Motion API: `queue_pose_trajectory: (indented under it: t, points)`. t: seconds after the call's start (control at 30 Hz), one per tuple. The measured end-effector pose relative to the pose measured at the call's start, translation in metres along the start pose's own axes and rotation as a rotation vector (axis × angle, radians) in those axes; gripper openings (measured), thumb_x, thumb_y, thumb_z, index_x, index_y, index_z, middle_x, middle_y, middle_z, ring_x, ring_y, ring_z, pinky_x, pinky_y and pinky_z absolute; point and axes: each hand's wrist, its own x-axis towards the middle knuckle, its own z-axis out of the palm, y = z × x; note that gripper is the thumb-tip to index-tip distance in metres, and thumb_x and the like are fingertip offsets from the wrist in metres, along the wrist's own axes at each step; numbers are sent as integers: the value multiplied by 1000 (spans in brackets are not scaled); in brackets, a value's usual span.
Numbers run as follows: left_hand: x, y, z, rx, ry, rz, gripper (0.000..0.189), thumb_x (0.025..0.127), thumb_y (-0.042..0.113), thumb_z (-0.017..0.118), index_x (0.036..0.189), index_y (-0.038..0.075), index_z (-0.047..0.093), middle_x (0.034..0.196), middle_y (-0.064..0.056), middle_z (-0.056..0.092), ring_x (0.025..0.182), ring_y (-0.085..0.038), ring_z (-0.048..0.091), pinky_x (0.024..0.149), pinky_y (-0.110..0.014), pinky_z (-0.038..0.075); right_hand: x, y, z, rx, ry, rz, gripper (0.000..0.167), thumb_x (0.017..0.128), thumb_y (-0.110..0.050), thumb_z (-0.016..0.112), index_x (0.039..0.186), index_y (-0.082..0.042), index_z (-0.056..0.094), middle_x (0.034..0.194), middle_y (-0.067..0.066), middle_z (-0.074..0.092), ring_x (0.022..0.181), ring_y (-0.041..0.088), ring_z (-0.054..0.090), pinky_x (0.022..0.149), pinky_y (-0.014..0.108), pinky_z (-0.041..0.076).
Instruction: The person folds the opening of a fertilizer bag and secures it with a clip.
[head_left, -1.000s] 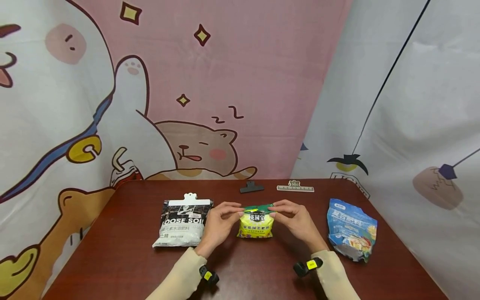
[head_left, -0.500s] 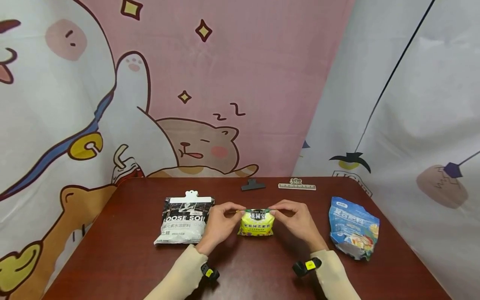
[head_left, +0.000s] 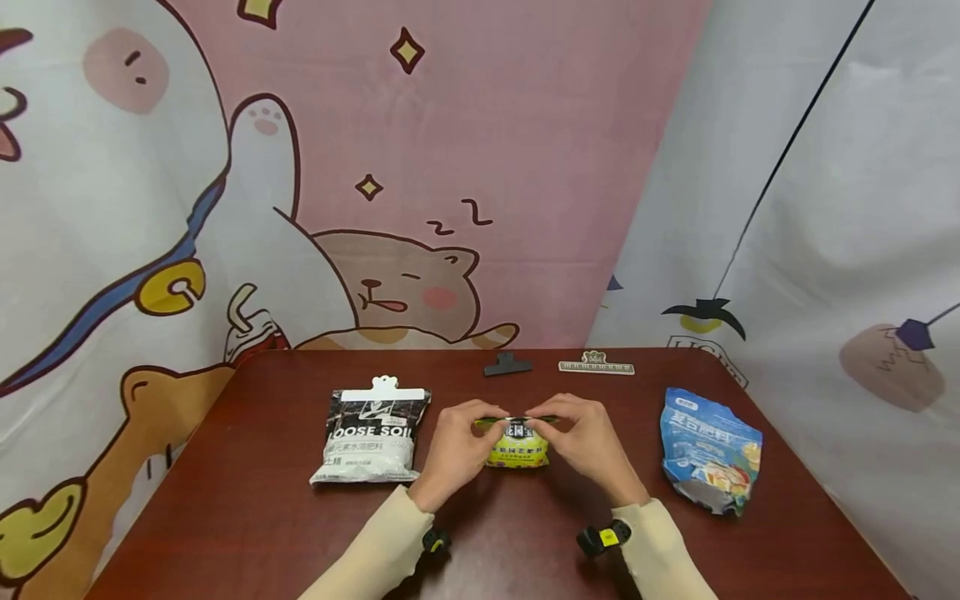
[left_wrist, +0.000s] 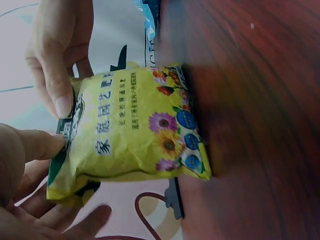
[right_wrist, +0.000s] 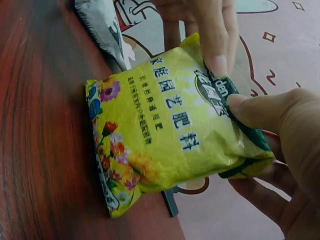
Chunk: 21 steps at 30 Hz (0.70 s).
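Note:
A small yellow fertilizer bag (head_left: 519, 450) with a green top stands on the table between both hands. Its front shows printed flowers and lettering in the left wrist view. My left hand (head_left: 463, 442) pinches the folded green top edge near its middle, thumb in front and fingers behind. From the other side my right hand (head_left: 588, 435) pinches the same edge, its thumb (right_wrist: 245, 102) pressed on the front. In the head view the two hands' fingertips are close together over the bag's top, and the ends of the fold stick out behind them.
Left of the hands lies a black-and-white soil bag (head_left: 371, 442) with a white clip (head_left: 384, 387) across its top. A blue bag (head_left: 712, 450) lies at the right. Near the table's back edge are a black clip (head_left: 507, 364) and a patterned clip (head_left: 596, 363).
The green top of the yellow bag has been folded down. Both hands have slid inward along the fold from its ends toward the middle. The head view has tilted slightly.

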Motion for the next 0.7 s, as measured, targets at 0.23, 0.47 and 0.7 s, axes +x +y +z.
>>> queue_pose_trajectory:
  t: [0.23, 0.47, 0.7]
  points:
    - [-1, 3, 6, 41, 15, 94, 6, 95, 16, 75, 98, 17, 80, 93, 6, 75, 65, -3, 59, 57, -13, 46, 0, -7, 7, 52, -15, -26, 13, 87, -15, 83, 97, -23, 81, 92, -13, 74, 87, 5, 69, 68, 25, 61]
    - [-4, -1, 6, 50, 51, 142, 6, 93, 13, 76, 94, 18, 80, 91, 7, 76, 68, 0, 62, 58, -14, 49, 0, -7, 11, 43, 12, -43, 8, 88, -17, 83, 93, -23, 81, 88, -14, 74, 83, 5, 66, 65, 25, 59]
    - [-4, -1, 9, 39, 68, 148, 6, 92, 12, 76, 92, 17, 80, 90, 7, 76, 72, 0, 65, 58, -13, 51, 0, -9, 8, 19, 21, -23, 7, 87, -19, 83, 90, -25, 81, 87, -16, 73, 82, 4, 65, 64, 23, 56]
